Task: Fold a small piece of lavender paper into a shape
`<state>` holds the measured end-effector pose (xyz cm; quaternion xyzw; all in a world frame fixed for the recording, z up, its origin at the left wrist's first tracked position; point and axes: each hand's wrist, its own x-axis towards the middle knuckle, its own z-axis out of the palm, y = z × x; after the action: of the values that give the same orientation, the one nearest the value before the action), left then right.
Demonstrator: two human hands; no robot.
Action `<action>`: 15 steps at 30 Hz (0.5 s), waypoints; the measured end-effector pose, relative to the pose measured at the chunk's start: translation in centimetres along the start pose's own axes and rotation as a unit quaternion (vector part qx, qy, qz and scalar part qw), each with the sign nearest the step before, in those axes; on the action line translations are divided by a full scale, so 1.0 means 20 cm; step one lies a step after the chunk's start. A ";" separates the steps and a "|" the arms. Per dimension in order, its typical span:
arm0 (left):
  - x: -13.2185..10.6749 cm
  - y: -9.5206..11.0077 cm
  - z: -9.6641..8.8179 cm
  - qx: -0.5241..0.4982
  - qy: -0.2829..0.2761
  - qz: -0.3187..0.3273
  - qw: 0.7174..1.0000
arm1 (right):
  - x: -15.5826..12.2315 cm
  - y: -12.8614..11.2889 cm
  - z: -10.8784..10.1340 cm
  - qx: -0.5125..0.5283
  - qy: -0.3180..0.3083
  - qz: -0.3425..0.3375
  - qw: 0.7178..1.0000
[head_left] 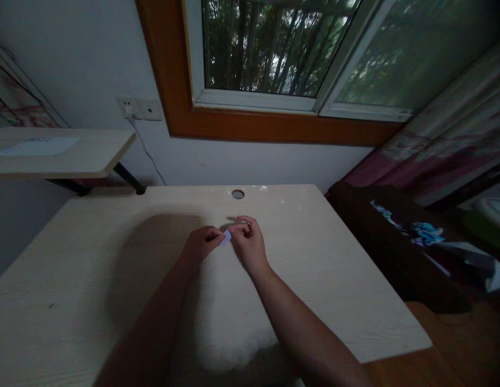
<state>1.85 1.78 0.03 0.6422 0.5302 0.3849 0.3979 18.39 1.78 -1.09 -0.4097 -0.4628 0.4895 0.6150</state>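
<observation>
Between my two hands is a small white piece of paper (226,238), tilted and held just above the desk. My left hand (201,243) pinches its left side between thumb and fingertips. On the other side, my right hand (250,242) pinches the paper's upper right edge, with the other fingers curled loosely. Fingers hide part of the paper, so I cannot tell whether it is folded. The pale wood-grain desk (314,269) lies beneath both hands and forearms.
A round cable hole (238,194) sits near the desk's back edge. At the left stands a raised shelf (113,145) bearing a sheet of paper (38,146). A white cord (149,153) hangs from the wall socket (131,107). Dark furniture (366,236) with cloth items stands at the right.
</observation>
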 end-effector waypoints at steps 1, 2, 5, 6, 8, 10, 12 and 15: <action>0.00 0.01 0.00 -0.012 0.003 -0.007 1.000 | 0.00 0.00 0.00 -0.001 -0.002 -0.001 1.000; 0.00 0.01 0.00 -0.022 0.008 -0.018 1.000 | 0.01 0.01 -0.01 -0.005 -0.007 0.002 1.000; 0.00 0.03 -0.01 -0.046 0.018 -0.045 0.998 | 0.01 0.02 -0.01 -0.029 -0.041 0.014 0.999; -0.01 0.03 -0.01 -0.054 0.027 -0.054 0.997 | 0.02 0.03 -0.02 -0.035 -0.055 0.017 0.998; -0.01 0.03 -0.01 -0.071 0.031 -0.061 0.995 | 0.02 0.03 -0.02 -0.037 -0.072 0.021 0.996; 0.00 0.02 0.00 -0.083 0.038 -0.074 0.993 | 0.02 0.03 -0.01 -0.029 -0.070 0.025 0.997; 0.00 0.01 0.00 -0.095 0.047 -0.078 0.991 | 0.02 0.03 -0.01 -0.017 -0.061 0.031 0.997; 0.00 0.00 0.00 -0.102 0.049 -0.072 0.991 | 0.02 0.04 0.00 0.004 -0.051 0.042 0.998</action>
<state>1.81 1.82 0.13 0.5389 0.5517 0.4382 0.4618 18.27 2.39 -1.71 -0.4006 -0.4738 0.5373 0.5712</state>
